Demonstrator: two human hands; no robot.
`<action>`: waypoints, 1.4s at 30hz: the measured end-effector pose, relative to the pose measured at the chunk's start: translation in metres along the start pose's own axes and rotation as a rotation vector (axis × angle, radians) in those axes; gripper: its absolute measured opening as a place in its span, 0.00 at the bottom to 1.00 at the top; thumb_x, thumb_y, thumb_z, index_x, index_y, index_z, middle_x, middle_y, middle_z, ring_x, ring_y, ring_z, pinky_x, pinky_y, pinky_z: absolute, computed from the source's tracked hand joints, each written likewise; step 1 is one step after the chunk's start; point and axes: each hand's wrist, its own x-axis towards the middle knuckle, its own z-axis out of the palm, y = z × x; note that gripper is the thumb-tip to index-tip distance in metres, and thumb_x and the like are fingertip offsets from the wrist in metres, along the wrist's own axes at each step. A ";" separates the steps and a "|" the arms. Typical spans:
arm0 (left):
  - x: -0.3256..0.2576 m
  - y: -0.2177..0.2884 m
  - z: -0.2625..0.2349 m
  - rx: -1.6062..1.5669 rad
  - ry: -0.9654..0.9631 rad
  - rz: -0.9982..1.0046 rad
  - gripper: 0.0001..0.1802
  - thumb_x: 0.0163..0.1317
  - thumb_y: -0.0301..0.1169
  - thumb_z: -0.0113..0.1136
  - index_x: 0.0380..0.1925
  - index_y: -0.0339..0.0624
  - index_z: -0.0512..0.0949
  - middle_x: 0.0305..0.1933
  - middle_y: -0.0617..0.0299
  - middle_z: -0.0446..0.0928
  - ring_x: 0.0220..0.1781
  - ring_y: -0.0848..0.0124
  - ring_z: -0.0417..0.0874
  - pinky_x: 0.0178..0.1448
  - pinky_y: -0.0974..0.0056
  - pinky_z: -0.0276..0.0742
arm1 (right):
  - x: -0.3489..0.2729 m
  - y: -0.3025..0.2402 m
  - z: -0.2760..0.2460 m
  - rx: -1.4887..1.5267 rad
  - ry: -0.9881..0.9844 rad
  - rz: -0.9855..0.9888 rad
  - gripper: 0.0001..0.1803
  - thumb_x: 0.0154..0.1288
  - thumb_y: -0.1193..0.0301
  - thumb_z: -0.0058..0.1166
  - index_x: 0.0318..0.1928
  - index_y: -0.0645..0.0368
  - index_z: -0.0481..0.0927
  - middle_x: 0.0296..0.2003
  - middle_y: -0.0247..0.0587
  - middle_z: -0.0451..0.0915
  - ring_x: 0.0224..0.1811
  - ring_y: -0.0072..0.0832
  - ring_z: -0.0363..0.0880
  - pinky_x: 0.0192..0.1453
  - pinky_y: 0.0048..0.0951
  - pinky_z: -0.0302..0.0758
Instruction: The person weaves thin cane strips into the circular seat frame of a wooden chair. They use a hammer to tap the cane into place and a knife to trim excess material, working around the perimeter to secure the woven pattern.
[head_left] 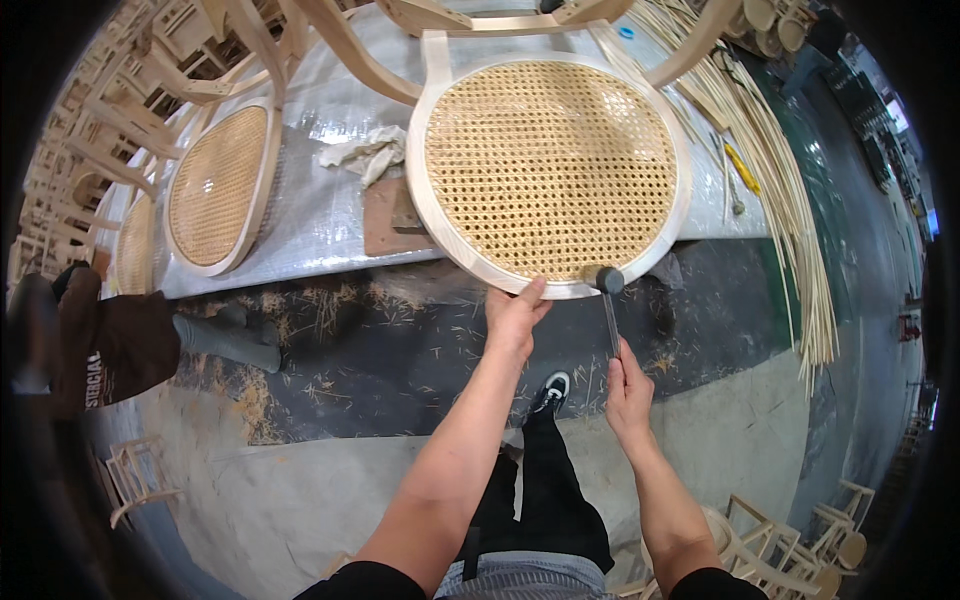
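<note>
A pale wooden chair with a round woven cane seat (550,160) lies on the table before me, its seat turned up toward me. My left hand (511,320) is closed on the near edge of the seat's wooden rim (462,250), thumb on top and fingers underneath. In my right hand (630,392) is a mallet (609,281) with a dark round head and a thin handle. Its head is at the rim's near edge, right of my left hand; whether it touches cannot be made out.
A second cane-seated chair (220,190) stands at the left. A white rag (368,152) and a brown board (385,225) lie on the plastic-covered table (325,245). Long cane strips (790,230) and a yellow tool (742,170) are at the right. A person (125,345) works at the left.
</note>
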 end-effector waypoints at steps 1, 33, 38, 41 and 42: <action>-0.002 0.000 0.002 0.011 0.013 0.003 0.28 0.76 0.25 0.65 0.72 0.48 0.68 0.64 0.54 0.82 0.57 0.60 0.88 0.66 0.47 0.85 | -0.004 -0.009 -0.004 0.012 0.014 -0.007 0.22 0.81 0.75 0.52 0.71 0.65 0.77 0.60 0.60 0.86 0.62 0.45 0.88 0.65 0.37 0.81; -0.006 0.009 -0.001 0.097 -0.010 -0.013 0.27 0.78 0.29 0.63 0.72 0.47 0.65 0.66 0.52 0.80 0.59 0.57 0.87 0.68 0.42 0.80 | 0.001 -0.022 0.004 -0.179 -0.037 -0.132 0.23 0.80 0.74 0.55 0.72 0.58 0.77 0.56 0.60 0.86 0.54 0.52 0.89 0.57 0.41 0.84; -0.005 0.016 -0.001 0.075 0.009 -0.001 0.26 0.79 0.28 0.60 0.72 0.49 0.65 0.68 0.51 0.79 0.62 0.56 0.86 0.70 0.40 0.79 | -0.013 -0.040 0.008 -0.030 0.081 -0.277 0.24 0.79 0.75 0.56 0.73 0.56 0.78 0.51 0.60 0.87 0.49 0.51 0.90 0.54 0.41 0.84; -0.003 0.011 0.000 0.100 0.004 -0.028 0.25 0.80 0.28 0.59 0.72 0.49 0.66 0.66 0.53 0.80 0.59 0.59 0.87 0.66 0.44 0.82 | 0.000 -0.026 0.010 -0.216 -0.009 -0.276 0.24 0.79 0.75 0.56 0.72 0.54 0.79 0.46 0.59 0.88 0.45 0.52 0.89 0.50 0.42 0.83; -0.006 0.005 0.002 0.107 0.006 -0.052 0.25 0.80 0.29 0.59 0.72 0.49 0.66 0.65 0.54 0.81 0.58 0.60 0.87 0.65 0.45 0.83 | 0.002 -0.021 0.007 -0.230 -0.033 -0.215 0.24 0.79 0.75 0.56 0.72 0.55 0.78 0.46 0.58 0.88 0.45 0.53 0.89 0.49 0.42 0.83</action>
